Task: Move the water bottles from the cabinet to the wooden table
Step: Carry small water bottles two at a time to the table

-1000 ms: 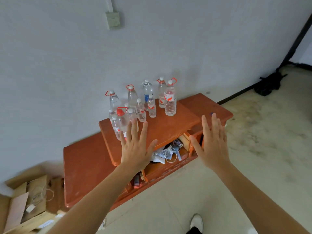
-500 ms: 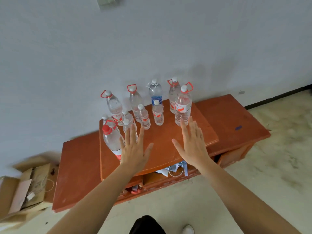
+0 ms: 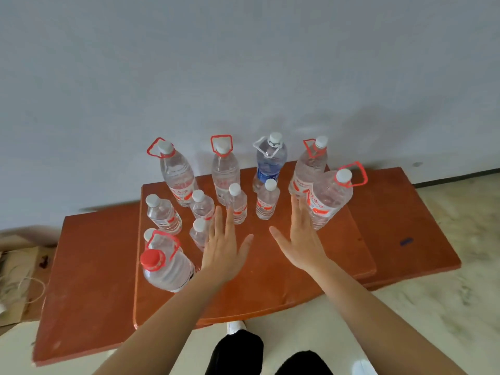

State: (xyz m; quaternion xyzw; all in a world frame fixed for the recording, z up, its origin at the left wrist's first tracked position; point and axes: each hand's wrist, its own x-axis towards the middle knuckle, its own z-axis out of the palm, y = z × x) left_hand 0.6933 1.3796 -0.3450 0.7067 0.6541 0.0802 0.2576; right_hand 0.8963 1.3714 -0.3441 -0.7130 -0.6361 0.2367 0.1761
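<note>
As we scan from the left, cardboard box [image 3: 16, 277]: on the floor beside the table's left end, with a loop of cord on it.
Table [image 3: 270, 282]: orange-brown wood against a grey wall [image 3: 243, 63]; a raised middle slab has a lower surface on each side.
Water bottles: we count twelve, all standing on the raised slab.
Red-capped bottle [image 3: 166, 269]: large, with a red carry handle, at the slab's front-left corner; a small white-capped bottle [image 3: 149, 234] is partly hidden just behind it.
Left cluster: a small bottle [image 3: 163, 215], then a large red-handled bottle [image 3: 177, 177] at the back, then two more small ones [image 3: 203, 205] [image 3: 198, 234].
Left hand [image 3: 224, 250]: ours, palm down, fingers straight and spread, holding nothing; its fingertips overlap the nearer small bottles, and we cannot tell whether they touch.
Back row, middle: a second red-handled bottle [image 3: 224, 169] and a blue-labelled bottle [image 3: 270, 163] with a white handle.
Middle small bottles: one [image 3: 238, 204] above our left fingertips, another [image 3: 267, 203] between our hands.
Right hand [image 3: 303, 244]: also flat and released, its fingers straight beside the front-right bottle; we cannot tell whether they touch it.
Right pair: a red-handled bottle [image 3: 308, 171] at the back, and a nearer front-right bottle [image 3: 328, 201].
Blue mark [image 3: 406, 241]: on the lower right surface.
Below: our dark trousers [image 3: 238, 353] and a white shoe [image 3: 236, 326] on the pale floor.
</note>
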